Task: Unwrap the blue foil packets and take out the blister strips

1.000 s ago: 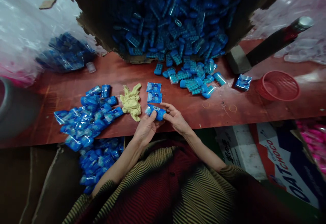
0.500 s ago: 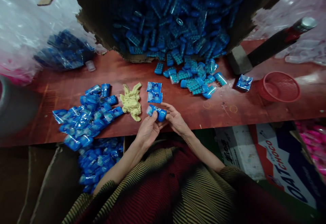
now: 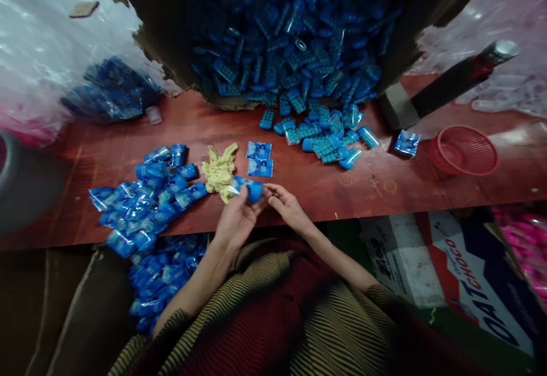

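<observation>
My left hand (image 3: 238,216) is closed around a small blue-wrapped plastic container (image 3: 251,189), thumb on top, held above the table's front edge. The container lies sideways, its clear end pointing left over a crumpled yellow glove (image 3: 219,168). My right hand (image 3: 289,209) is just right of it, thumb and fingers drawn together near the container's right end; whether something thin is between them I cannot make out. Beyond my hands lie two flat blue printed sleeves (image 3: 260,167), one behind the other. To the left is a heap of blue-wrapped containers (image 3: 147,199).
A torn cardboard box (image 3: 171,68) spills blue-capped clear containers (image 3: 329,137) onto the red table (image 3: 307,185). At right are a hammer-like tool (image 3: 444,88), a blue packet stack (image 3: 407,143) and a red basket (image 3: 464,151). More wrapped containers (image 3: 166,279) lie below the table's front edge.
The wrapped container has moved left in my left hand, toward the yellow glove. My right hand has drawn its fingers together and sits off the container's right end. The view has shifted slightly.
</observation>
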Motion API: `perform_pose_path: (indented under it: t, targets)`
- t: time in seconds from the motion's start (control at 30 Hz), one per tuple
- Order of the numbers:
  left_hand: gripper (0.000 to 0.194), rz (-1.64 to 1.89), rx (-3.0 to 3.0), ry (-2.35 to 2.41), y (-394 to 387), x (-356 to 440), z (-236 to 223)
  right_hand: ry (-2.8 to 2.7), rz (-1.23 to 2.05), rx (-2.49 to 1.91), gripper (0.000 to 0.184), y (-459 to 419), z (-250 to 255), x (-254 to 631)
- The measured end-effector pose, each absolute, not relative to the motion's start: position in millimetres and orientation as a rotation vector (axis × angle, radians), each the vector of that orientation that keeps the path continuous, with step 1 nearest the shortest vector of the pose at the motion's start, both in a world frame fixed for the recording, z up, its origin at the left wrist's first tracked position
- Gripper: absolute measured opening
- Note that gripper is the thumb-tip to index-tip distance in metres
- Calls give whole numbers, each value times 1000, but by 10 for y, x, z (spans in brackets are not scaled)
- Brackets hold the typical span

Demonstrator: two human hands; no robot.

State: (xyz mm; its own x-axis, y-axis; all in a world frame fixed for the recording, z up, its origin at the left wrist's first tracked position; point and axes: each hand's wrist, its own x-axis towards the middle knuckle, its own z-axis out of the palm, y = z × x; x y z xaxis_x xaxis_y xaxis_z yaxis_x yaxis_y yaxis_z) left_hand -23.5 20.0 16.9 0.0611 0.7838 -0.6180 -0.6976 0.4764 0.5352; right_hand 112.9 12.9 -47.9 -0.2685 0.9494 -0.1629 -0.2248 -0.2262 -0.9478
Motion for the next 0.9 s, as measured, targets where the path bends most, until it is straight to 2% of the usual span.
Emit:
perform_pose_path:
  t: [0.1,0.17,0.23,0.37,0.4,0.5,0.57,0.7,0.8,0.9]
  targets:
    - [42,1461,108,1061,368,-665,338,-1285,1534,-1105,31,157,-470,1151]
    - [50,1630,120,1128,448,-936,402,-1459,1371,-1168,28,224,-416,1143]
    - [47,1635,194,1191,469,-1090,389,-1703,1173,-1238,34,331,-335,1067]
    - [28,1511,447,1344,405,-1025,181,-2304,860,-1334,68,629,-238,682]
    - [27,1520,552,1414,392,-978,112,-2403,818,-1342,68,710,-245,568]
    - [30,1542,1013,1730,399,-885,-99,-2505,800,-1370,37,924,-310,320]
    - [31,1421,1389,1897,427,-863,-241,-2520,828,-1338,24,998,-342,285]
    - [32,905,1935,2019,464,-775,-497,-2541,789,-1189,27,945,-319,537]
    - [36,639,2072,2119,505,-661,-615,-2449,493,-1505,31,904,-335,864]
    - [34,627,2110,2177,545,-586,-653,-2384,312,-1740,26,939,-465,1095]
